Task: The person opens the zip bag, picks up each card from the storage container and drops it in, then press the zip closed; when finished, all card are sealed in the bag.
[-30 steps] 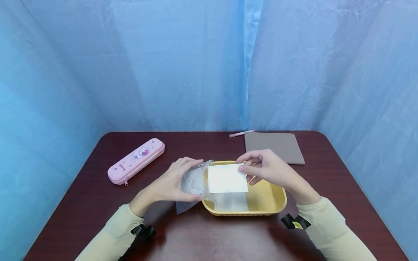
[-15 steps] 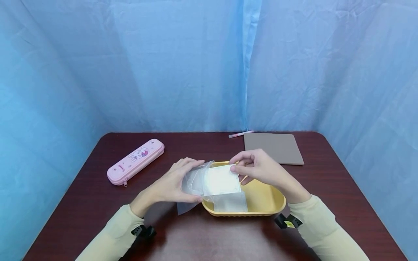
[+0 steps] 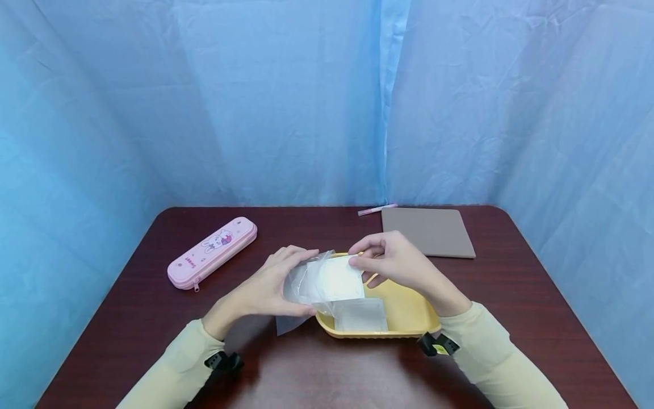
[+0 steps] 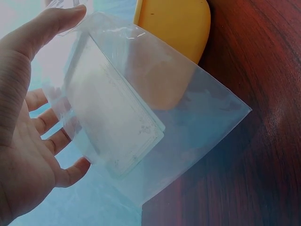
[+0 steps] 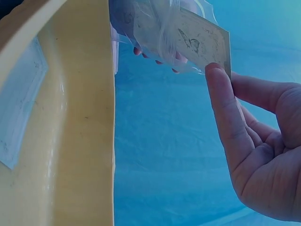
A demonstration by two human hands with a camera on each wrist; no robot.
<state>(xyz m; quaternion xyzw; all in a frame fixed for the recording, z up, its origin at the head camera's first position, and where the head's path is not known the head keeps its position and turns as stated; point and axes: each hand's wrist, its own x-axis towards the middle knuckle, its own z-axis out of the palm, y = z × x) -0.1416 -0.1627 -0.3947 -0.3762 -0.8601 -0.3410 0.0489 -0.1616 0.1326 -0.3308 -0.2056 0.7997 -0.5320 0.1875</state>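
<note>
On the far left of the surface (image 3: 153, 318) lies the pink case (image 3: 213, 252), untouched and well apart from your work.

Your left hand (image 3: 265, 289) holds the clear bag (image 3: 301, 287) just off the left end of the yellow tray (image 3: 409, 318), thumb on the near side and fingers curled round the far side, keeping its mouth open towards the right. The bag's lower corner hangs down close to the surface; whether it touches is hard to tell.

The white card (image 3: 338, 278) is the thing in play. By my reading it is partly in: the left-wrist view shows its leading end well inside the bag (image 4: 155, 122), while its right edge still sticks out of the mouth, pinched between the thumb and fingers of your right hand (image 3: 390, 262) above the tray. So the insertion looks well begun but not finished; the card has yet to go fully in and be let go.

A second flat piece (image 3: 360, 314) lies in the tray's near left part. At far right sit the tan pad (image 3: 429, 232) and, just beside its far left corner, a pen (image 3: 377, 209).
</note>
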